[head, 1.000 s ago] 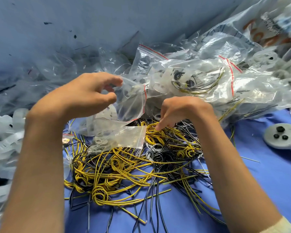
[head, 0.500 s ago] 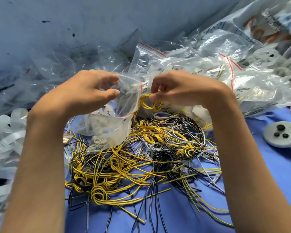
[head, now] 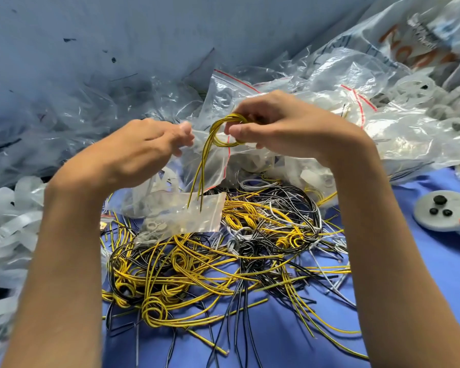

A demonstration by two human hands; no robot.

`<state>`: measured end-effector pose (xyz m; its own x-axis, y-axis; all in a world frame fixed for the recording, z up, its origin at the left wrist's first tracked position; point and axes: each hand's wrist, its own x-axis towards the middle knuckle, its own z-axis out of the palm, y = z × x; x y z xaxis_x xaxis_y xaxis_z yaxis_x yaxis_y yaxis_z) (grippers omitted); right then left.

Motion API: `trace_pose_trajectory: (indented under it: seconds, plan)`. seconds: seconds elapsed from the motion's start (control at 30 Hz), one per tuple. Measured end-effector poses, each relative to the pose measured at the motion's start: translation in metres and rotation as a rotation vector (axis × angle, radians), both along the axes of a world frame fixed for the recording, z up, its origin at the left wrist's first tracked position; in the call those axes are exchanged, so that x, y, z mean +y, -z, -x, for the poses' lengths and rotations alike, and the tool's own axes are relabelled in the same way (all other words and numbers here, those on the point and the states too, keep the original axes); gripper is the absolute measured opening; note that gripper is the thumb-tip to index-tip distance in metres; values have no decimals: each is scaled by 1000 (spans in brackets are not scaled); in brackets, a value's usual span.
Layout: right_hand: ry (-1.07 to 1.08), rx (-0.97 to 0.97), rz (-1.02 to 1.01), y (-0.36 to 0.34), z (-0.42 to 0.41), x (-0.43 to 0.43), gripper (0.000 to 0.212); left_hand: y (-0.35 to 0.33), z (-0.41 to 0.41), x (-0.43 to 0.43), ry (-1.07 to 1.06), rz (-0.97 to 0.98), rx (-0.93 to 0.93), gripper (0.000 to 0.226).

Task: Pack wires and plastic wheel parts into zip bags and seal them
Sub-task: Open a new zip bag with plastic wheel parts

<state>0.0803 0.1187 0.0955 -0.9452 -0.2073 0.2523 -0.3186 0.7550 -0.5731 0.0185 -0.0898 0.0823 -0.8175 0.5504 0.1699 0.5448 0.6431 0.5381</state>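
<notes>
1. My read: left hand [head: 144, 152] pinches one lip of the small clear plastic zip bag with a red strip [head: 213, 168], thumb against fingertips. Right hand [head: 284, 128] pinches the coiled yellow-and-black wire bundle [head: 223, 130] just beside the left fingertips, thumb on the coil's front.
2. Risk: if the right pinch slackens, the coil springs open and won't fit the mouth.
3. Risk: I see only one lip held, so the film could fold shut ahead of the coil.
4. Risk: the two tails hang below the fingers, over the tangled pile of yellow, black and grey wires [head: 223, 261]. They could hook a strand and drag it along.
5. I can't tell whether the tails are inside the film or in front of it.
6. Right fingertips are hidden behind the coil.
7. A flat clear bag of grey ring-shaped parts [head: 197, 216] lies below the left fingers. It's too blurred to confirm these are wheel parts.
</notes>
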Motion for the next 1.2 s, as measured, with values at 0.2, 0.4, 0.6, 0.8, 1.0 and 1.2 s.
trace_pose_trajectory:
  seconds: [0.2,0.4,0.6,0.8,1.0,1.2]
  plan:
    - [-105,-49,-50,0,0,-9,17,0,-1,0,60,39,27,36]
    - [-79,-21,122,3,4,-9,19,3,-2,1,103,93,108,22]
    - [-151,-102,278,3,4,-10,26,5,3,1,81,25,80,24]
    - [-32,-30,283,3,7,-9,27,0,-5,-3,206,49,77,22]
    - [83,52,384,0,8,-5,26,0,-5,-4,170,77,38,31]
    - [8,-23,295,5,9,-10,28,-1,-6,-3,185,63,31,33]
